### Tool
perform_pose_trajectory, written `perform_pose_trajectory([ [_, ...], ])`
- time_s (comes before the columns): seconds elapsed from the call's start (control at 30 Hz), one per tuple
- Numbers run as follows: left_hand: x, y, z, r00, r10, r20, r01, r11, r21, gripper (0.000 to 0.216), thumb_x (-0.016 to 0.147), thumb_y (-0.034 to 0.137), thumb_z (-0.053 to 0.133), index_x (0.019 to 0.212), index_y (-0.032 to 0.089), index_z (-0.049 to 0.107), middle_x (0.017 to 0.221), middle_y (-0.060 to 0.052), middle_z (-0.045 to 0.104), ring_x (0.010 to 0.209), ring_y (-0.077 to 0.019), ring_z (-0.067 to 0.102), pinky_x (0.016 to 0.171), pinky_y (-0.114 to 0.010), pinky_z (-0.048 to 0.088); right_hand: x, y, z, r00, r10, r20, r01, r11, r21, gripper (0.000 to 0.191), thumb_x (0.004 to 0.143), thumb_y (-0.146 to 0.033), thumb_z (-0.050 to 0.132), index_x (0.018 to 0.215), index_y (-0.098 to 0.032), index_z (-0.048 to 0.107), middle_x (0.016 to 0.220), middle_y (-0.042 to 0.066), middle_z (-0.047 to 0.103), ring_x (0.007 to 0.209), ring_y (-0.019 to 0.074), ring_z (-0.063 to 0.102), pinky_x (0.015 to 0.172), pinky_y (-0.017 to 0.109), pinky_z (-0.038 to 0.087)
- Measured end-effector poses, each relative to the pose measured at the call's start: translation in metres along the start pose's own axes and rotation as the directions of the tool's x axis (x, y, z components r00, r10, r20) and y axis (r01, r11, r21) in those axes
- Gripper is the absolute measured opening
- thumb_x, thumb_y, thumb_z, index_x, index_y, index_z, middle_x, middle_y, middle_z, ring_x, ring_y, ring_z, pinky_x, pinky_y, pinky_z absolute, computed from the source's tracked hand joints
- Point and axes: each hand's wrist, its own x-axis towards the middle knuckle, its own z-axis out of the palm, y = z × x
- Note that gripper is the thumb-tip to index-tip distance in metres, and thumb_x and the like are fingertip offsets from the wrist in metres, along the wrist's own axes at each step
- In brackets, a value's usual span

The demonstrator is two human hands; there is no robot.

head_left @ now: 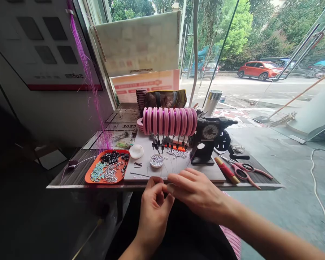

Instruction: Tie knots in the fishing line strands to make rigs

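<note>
My left hand [154, 209] is closed in a pinch at the front edge of a white board [182, 175]. Fingertips of my right hand [199, 191] meet it there, also pinched; what they hold is too small to make out. Thin lines run down toward them from a hand-cranked winder [206, 141] carrying a row of pink spools [170, 121] with purple thread. Just beyond my fingers sits a small white bowl [156, 161] of pearly beads. Loose beads [177, 154] are scattered behind it. A thin metal rod [140, 174] lies left of my hands.
An orange tray [88, 177] with black, turquoise and silvery pieces stands at left, near a white dish [136, 152]. To the right lie pink-handled scissors [253, 169] and a red-wrapped stick [226, 170]. Purple threads [88, 68] hang at the left wall.
</note>
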Motion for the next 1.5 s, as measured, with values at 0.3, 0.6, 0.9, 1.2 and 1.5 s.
perform_pose_trajectory([
  [0.3, 0.001, -0.017, 0.0, 0.823, 0.557, -0.107, -0.457, 0.762, 0.458, 0.012, 0.079, 0.008, 0.054, 0.08, 0.016, 0.062, 0.085, -0.004, 0.048, 0.061, -0.0099, 0.052, 0.047, -0.019, 0.043, 0.033, 0.02, 0.011, 0.944, 0.208, 0.257, -0.282, 0.913, 0.296, 0.015, 0.078, -0.006, 0.053, 0.067, -0.016, 0.057, 0.053, -0.005, 0.049, 0.047, 0.0079, 0.037, 0.049, 0.021, 0.026],
  [0.6, 0.009, -0.017, -0.008, 0.544, 0.815, 0.197, -0.698, 0.31, 0.645, 0.02, 0.075, 0.0, 0.055, 0.089, 0.012, 0.061, 0.084, -0.01, 0.068, 0.067, -0.0172, 0.061, 0.063, -0.027, 0.049, 0.06, 0.032, 0.0, 0.895, 0.188, 0.405, -0.351, 0.856, 0.379, 0.014, 0.073, -0.007, 0.06, 0.062, -0.014, 0.064, 0.051, -0.004, 0.054, 0.049, 0.0068, 0.045, 0.048, 0.017, 0.029],
  [0.9, 0.012, -0.016, -0.002, 0.943, -0.325, 0.073, 0.323, 0.84, -0.437, 0.009, 0.06, 0.011, 0.069, 0.055, 0.014, 0.063, 0.056, 0.002, 0.056, 0.044, -0.0037, 0.037, 0.039, -0.015, 0.029, 0.008, 0.001, 0.005, 0.944, 0.33, 0.013, -0.293, 0.819, 0.494, 0.02, 0.087, -0.014, 0.047, 0.102, -0.015, 0.06, 0.086, 0.007, 0.064, 0.073, 0.0144, 0.059, 0.065, 0.023, 0.043],
  [1.2, 0.01, -0.011, 0.003, 0.728, -0.632, 0.267, 0.592, 0.381, -0.711, 0.011, 0.055, 0.001, 0.068, 0.06, 0.011, 0.066, 0.067, -0.005, 0.066, 0.045, -0.0012, 0.044, 0.034, -0.008, 0.028, -0.04, -0.035, 0.047, 0.55, 0.807, 0.215, -0.513, 0.123, 0.849, 0.014, 0.076, -0.029, 0.063, 0.073, -0.016, 0.064, 0.072, 0.004, 0.063, 0.071, 0.0181, 0.058, 0.066, 0.027, 0.045],
  [1.5, 0.006, -0.009, 0.006, 0.75, -0.607, 0.262, 0.581, 0.416, -0.7, 0.008, 0.057, 0.004, 0.068, 0.061, 0.011, 0.066, 0.071, -0.005, 0.063, 0.052, -0.004, 0.049, 0.037, -0.01, 0.031, -0.036, -0.044, 0.062, 0.491, 0.822, 0.289, -0.434, -0.056, 0.899, 0.026, 0.079, -0.037, 0.057, 0.065, -0.015, 0.056, 0.061, -0.001, 0.052, 0.06, 0.0128, 0.047, 0.058, 0.024, 0.038],
])
